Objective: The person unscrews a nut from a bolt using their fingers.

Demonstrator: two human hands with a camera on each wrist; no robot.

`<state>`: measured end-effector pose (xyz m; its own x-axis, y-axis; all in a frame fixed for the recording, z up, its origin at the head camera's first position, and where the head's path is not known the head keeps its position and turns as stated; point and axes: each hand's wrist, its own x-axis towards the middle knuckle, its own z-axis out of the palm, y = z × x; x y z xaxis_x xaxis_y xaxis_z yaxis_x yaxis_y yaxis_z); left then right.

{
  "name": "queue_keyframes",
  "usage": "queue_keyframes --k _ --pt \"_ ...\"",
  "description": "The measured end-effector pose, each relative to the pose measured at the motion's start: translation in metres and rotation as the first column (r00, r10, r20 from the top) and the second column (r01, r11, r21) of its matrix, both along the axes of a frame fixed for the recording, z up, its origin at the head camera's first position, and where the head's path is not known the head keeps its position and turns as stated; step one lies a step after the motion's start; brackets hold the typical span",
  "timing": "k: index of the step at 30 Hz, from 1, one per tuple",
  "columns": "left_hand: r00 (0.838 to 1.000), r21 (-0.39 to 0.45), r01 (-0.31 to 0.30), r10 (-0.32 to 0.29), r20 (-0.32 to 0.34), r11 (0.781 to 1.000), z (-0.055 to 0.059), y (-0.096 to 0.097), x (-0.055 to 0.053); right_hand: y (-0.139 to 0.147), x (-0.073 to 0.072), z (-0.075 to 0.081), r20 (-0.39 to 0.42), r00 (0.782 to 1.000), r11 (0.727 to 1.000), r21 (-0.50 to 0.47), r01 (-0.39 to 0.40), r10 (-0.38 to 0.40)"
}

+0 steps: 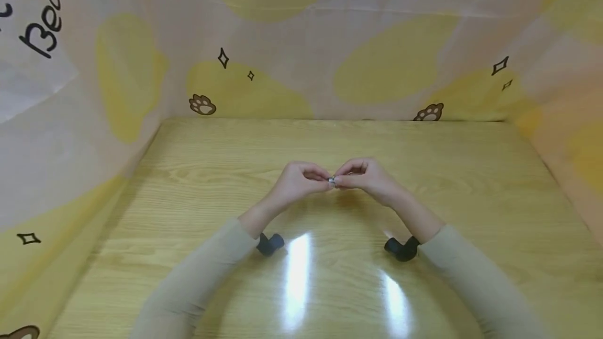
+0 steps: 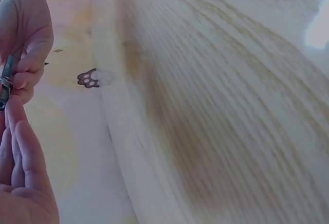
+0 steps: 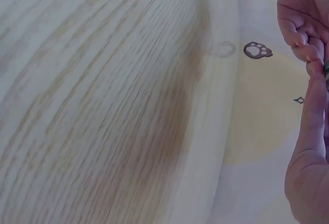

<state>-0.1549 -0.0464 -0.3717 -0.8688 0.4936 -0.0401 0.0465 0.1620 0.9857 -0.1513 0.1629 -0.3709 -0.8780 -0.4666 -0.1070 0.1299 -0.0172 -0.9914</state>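
Observation:
Above the table, both hands meet fingertip to fingertip around a small metal bolt (image 1: 332, 181). In the left wrist view the bolt (image 2: 8, 69) shows a threaded shank, with a nut (image 2: 6, 82) around its middle. My left hand (image 1: 301, 179) pinches it from the left with thumb and fingers. From the other side my right hand (image 1: 366, 178) pinches it too, fingers bent at the nut. The right wrist view has the right hand (image 3: 308, 170) low and the left hand (image 3: 311, 23) above it, with just a sliver of metal showing between them.
A light wood-grain table (image 1: 212, 171) lies under the hands, with bright reflections near the front. Printed cloth (image 1: 282, 41) with yellow patches and paw marks stands along the back and sides. Black wrist mounts (image 1: 402, 249) stick out near both sleeves.

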Motion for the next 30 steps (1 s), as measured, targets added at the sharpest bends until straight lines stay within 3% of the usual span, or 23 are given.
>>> queue_keyframes --k 5,10,18,25,30 --pt "1.000 0.027 -0.003 0.003 -0.002 1.000 0.009 0.002 0.003 -0.004 0.002 0.009 0.121 0.992 0.994 -0.107 0.037 -0.024" --pt "1.000 0.090 -0.001 0.002 -0.016 0.996 0.008 0.001 0.002 -0.007 0.005 0.011 0.182 0.983 0.984 -0.170 0.061 -0.030" --pt "1.000 0.149 0.003 -0.007 0.025 0.989 0.007 -0.002 0.001 -0.008 0.010 0.011 0.105 0.993 0.991 -0.124 0.059 -0.046" --pt "0.999 0.152 0.013 -0.021 0.046 0.988 0.008 -0.005 0.003 -0.013 0.012 0.013 0.191 0.979 0.985 -0.135 0.103 -0.077" --pt "0.997 0.121 -0.030 0.020 0.078 0.992 0.009 -0.006 0.001 -0.016 0.012 0.013 0.174 0.979 0.984 -0.125 0.129 -0.107"
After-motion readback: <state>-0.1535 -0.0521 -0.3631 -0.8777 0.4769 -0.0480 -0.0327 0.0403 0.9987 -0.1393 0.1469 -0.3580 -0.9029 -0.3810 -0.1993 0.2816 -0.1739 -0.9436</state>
